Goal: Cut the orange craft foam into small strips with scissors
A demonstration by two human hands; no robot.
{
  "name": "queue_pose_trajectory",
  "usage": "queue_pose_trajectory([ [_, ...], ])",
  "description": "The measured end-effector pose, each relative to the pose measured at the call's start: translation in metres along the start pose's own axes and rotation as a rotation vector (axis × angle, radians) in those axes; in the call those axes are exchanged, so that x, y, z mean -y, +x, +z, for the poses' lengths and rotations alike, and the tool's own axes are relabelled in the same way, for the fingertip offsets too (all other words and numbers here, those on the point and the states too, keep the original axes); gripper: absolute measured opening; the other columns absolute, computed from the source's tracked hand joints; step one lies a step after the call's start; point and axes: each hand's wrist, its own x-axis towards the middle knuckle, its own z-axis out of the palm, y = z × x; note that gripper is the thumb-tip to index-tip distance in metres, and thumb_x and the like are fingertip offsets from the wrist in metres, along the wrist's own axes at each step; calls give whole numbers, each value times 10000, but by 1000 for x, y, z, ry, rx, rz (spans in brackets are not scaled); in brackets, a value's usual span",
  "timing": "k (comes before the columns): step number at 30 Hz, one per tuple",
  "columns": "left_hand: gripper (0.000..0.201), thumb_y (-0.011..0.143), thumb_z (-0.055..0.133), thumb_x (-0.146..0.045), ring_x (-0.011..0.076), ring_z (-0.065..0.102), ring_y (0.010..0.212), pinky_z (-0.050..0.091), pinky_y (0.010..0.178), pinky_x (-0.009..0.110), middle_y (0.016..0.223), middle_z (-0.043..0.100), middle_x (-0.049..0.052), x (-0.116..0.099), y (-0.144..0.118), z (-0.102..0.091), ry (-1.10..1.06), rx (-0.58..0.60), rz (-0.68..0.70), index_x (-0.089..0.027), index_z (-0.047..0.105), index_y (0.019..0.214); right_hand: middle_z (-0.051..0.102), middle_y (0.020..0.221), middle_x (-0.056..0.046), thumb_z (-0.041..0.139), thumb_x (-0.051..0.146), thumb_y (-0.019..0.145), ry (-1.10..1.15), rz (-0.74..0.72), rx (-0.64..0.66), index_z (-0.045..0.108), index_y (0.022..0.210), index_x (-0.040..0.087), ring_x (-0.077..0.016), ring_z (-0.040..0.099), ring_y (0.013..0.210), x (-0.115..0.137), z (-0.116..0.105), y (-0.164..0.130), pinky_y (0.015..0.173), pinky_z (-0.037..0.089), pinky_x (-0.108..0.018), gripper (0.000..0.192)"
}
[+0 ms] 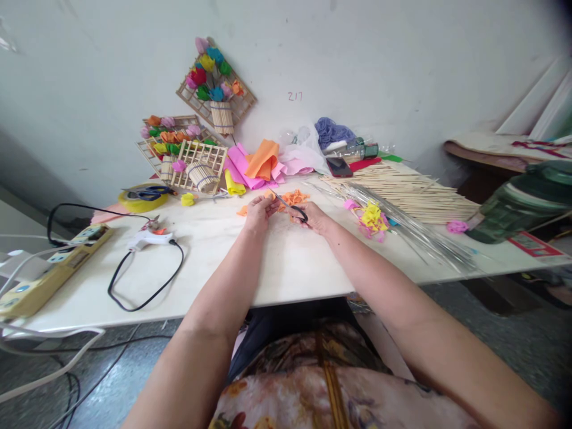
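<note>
My right hand [311, 219] grips a pair of scissors [299, 213] with dark handles, its blades pointing up and left toward my other hand. In my left hand [261, 211] the fingers pinch a small piece of orange crepe paper [270, 194] at the blade tips. Whether the blades are cutting through it cannot be made out. Cut orange paper scraps [295, 198] lie on the table just behind and between both hands. One more orange bit [242, 211] rests left of my left hand.
A white glue gun [149, 239] with a black cord and a power strip [58, 271] lie left. Behind are folded crepe paper [262, 159] and flower-decorated stick trellises [201, 167]. Wooden sticks [402, 190], wires [415, 229], yellow paper pieces [374, 218] and a green bottle [521, 202] stand right.
</note>
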Motion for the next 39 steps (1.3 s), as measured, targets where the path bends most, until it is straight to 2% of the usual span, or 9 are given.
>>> queue_pose_trajectory([
  [9, 211, 643, 812, -206, 181, 724, 827, 565, 901, 351, 713, 701, 33, 1, 1, -1, -43, -31, 0, -162, 634, 747, 474, 446, 65, 719, 311, 831, 3, 22, -13, 630, 713, 149, -33, 307, 351, 2, 1, -1, 312, 213, -145, 219],
  [12, 203, 652, 810, -207, 180, 719, 798, 562, 913, 372, 718, 700, 35, 0, 1, 0, -43, -39, -4, -160, 637, 745, 473, 445, 70, 721, 300, 833, 13, 36, -16, 634, 733, 148, -32, 307, 349, 4, 1, -3, 315, 217, -142, 202],
  [19, 173, 663, 806, -214, 141, 687, 693, 573, 862, 338, 717, 708, 35, 0, 2, -1, -43, -13, 19, -150, 658, 724, 492, 446, 60, 722, 294, 850, 17, 44, -10, 661, 782, 125, -32, 335, 342, 5, 1, -3, 313, 224, -141, 192],
  [24, 203, 661, 828, -242, 135, 686, 689, 577, 843, 324, 715, 707, 25, 0, 2, -2, -33, 14, 20, -153, 657, 726, 502, 439, 60, 685, 258, 882, 30, 52, -11, 677, 821, 112, -30, 343, 337, 5, 0, -4, 318, 225, -136, 159],
  [32, 191, 678, 815, -245, 138, 678, 665, 568, 803, 321, 727, 707, 36, -1, -1, 1, -5, 32, 2, -146, 656, 717, 505, 444, 65, 730, 306, 860, 55, 42, 6, 659, 802, 126, -31, 354, 332, 3, -1, -2, 317, 226, -142, 202],
  [39, 257, 670, 839, -279, 153, 688, 685, 566, 834, 345, 692, 677, 23, -1, -2, 1, 10, 41, 10, -154, 616, 695, 501, 435, 64, 716, 295, 863, 35, 37, 10, 664, 810, 120, -33, 346, 333, 2, -2, -1, 319, 215, -144, 190],
])
